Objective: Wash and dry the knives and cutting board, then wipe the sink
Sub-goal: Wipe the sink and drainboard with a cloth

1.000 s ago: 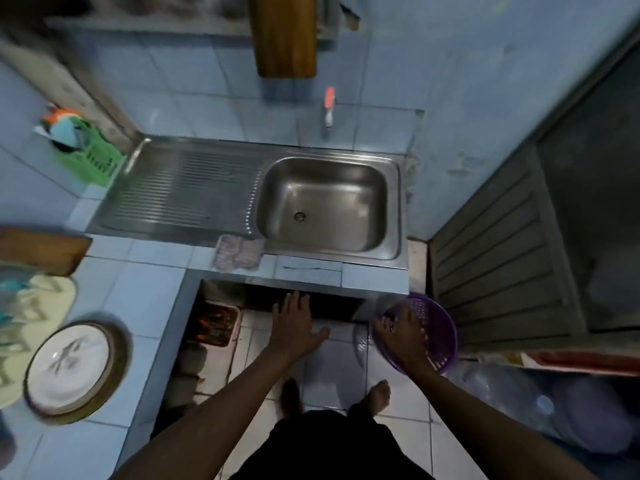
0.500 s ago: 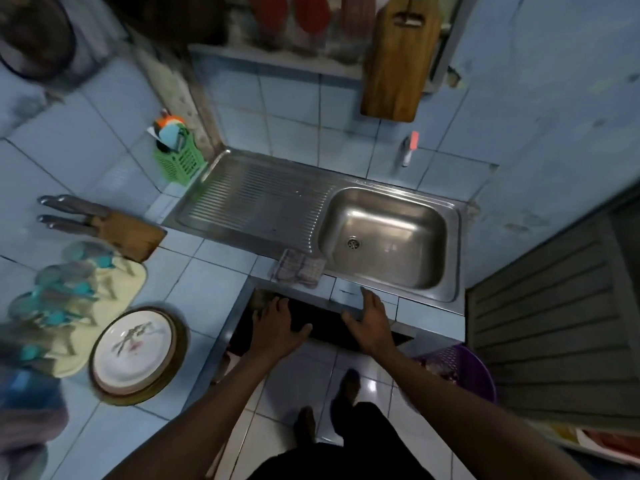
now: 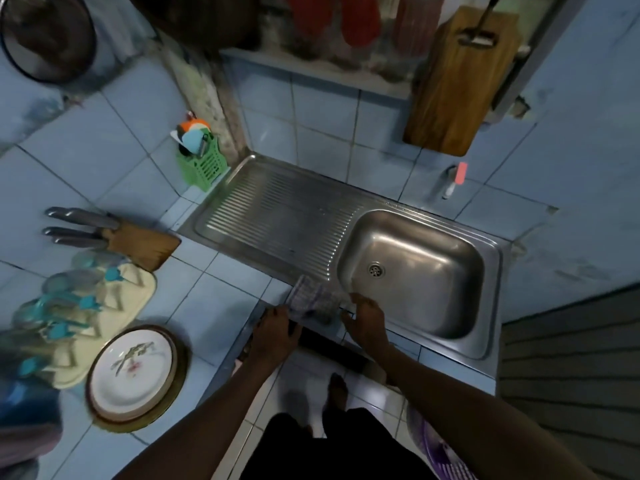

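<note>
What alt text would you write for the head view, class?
A person's left hand and right hand reach to a checked cloth on the front rim of a stainless steel sink; steel-handled knives stand in a wooden block on the blue tiled counter.
</note>
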